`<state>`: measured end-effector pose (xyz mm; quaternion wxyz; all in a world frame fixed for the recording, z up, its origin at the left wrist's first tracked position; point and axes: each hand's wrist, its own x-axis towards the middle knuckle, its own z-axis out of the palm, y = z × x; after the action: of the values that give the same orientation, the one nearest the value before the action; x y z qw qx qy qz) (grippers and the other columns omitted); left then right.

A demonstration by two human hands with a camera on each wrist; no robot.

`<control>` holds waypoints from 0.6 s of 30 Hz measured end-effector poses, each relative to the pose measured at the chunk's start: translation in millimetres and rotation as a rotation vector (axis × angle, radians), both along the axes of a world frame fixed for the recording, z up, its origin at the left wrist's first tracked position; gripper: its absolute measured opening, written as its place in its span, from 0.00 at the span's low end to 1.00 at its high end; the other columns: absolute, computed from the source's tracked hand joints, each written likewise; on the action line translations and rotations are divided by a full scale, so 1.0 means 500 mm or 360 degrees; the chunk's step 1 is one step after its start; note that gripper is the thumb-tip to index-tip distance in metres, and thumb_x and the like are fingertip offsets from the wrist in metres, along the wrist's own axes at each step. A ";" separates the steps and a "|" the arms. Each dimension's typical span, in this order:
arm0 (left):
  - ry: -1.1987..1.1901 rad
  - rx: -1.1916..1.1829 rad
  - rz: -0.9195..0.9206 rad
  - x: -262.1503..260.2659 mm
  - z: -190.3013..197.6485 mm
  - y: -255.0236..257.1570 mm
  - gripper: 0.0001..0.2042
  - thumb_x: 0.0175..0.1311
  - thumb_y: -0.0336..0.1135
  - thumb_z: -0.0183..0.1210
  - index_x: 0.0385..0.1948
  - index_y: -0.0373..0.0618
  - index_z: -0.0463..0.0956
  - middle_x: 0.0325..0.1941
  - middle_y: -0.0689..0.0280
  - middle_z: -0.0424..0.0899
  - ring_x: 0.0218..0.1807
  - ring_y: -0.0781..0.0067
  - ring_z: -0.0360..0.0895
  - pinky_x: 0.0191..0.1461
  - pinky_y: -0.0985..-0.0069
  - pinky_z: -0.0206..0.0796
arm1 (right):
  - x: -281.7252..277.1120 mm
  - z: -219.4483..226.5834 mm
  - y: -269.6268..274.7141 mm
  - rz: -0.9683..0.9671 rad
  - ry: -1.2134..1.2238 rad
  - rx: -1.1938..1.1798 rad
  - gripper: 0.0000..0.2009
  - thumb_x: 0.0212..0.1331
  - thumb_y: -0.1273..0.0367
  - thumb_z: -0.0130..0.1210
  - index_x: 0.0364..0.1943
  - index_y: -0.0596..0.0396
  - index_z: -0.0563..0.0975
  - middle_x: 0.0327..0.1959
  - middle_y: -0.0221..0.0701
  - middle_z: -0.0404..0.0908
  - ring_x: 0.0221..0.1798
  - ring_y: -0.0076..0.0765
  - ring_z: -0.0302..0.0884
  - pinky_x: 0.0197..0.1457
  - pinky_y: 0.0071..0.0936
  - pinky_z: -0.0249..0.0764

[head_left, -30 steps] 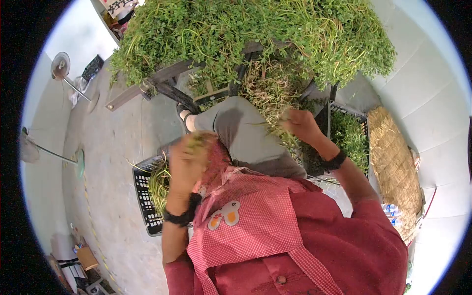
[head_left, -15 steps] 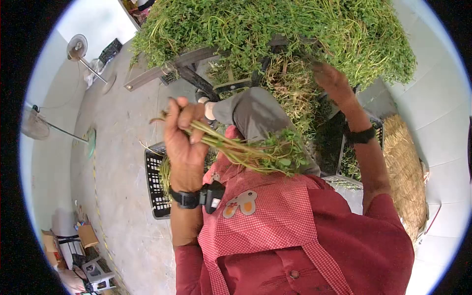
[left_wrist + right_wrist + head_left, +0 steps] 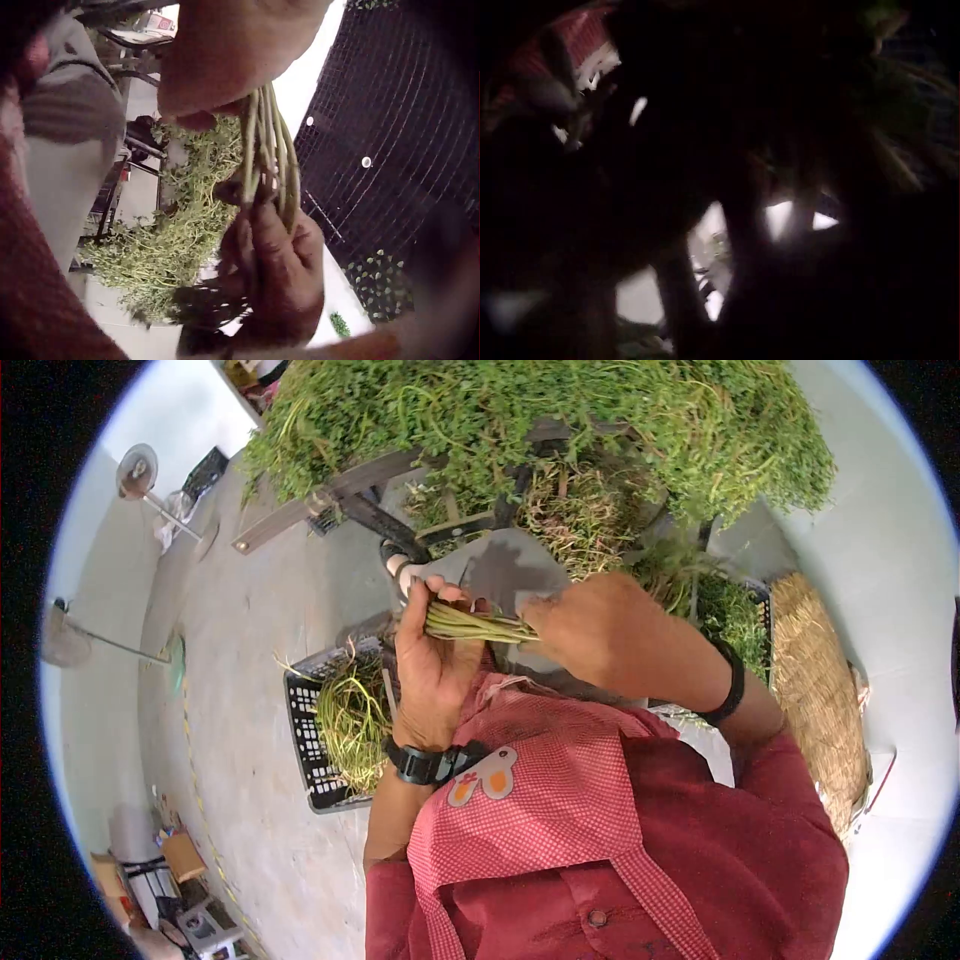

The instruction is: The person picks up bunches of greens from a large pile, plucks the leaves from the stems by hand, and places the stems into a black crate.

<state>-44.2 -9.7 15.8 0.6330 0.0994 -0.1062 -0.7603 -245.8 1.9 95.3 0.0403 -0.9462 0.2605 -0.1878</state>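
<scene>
A small bunch of green stems (image 3: 475,625) lies between my two hands in front of the apron. My left hand (image 3: 430,670) holds the stems at their left end, palm up with the fingers around them. My right hand (image 3: 620,635) grips the same bunch further right, back of the hand upward, hiding the leafy part in the head view. In the left wrist view the stems (image 3: 274,157) run down from the left hand (image 3: 232,56) to the right hand (image 3: 285,274), whose thumb presses on them. Darkness fills most of the right wrist view.
A heap of leafy greens (image 3: 540,430) covers the table ahead, with plant litter (image 3: 585,515) beneath it. A black crate (image 3: 305,735) with loose stems (image 3: 355,725) stands at my left. Another crate of greens (image 3: 730,610) and a straw bundle (image 3: 815,700) are at my right.
My right hand has come from beside the table's edge back to the bunch and now grips it. The left hand keeps the bunch, which half a second ago showed its leafy end pointing right.
</scene>
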 end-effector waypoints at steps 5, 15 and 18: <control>-0.0041 0.0185 0.0039 -0.018 -0.048 0.006 0.08 0.63 0.37 0.53 0.36 0.43 0.72 0.36 0.62 0.79 0.39 0.67 0.75 0.52 0.66 0.66 | 0.009 -0.127 -0.018 -0.0200 0.0183 0.0442 0.12 0.54 0.65 0.52 0.35 0.60 0.72 0.26 0.44 0.77 0.30 0.52 0.75 0.32 0.44 0.70; -0.0124 0.0446 -0.0157 -0.018 -0.107 -0.009 0.11 0.65 0.39 0.51 0.22 0.46 0.69 0.12 0.74 0.55 0.18 0.77 0.52 0.39 0.72 0.65 | 0.037 -0.245 -0.042 -0.0374 -0.0097 0.0718 0.21 0.51 0.52 0.55 0.29 0.59 0.76 0.23 0.44 0.77 0.28 0.53 0.76 0.31 0.43 0.70; -0.0135 0.0505 -0.0217 -0.016 -0.106 -0.008 0.15 0.64 0.43 0.52 0.19 0.49 0.66 0.11 0.75 0.54 0.17 0.78 0.51 0.35 0.75 0.62 | 0.033 -0.251 -0.028 -0.0371 -0.0117 0.0636 0.24 0.50 0.47 0.53 0.27 0.58 0.75 0.22 0.44 0.76 0.29 0.54 0.76 0.31 0.45 0.70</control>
<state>-52.2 -13.6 -37.1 0.5515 0.2225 -0.0180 -0.8038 -229.2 -12.3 -30.1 0.2144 -0.8754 0.3984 -0.1703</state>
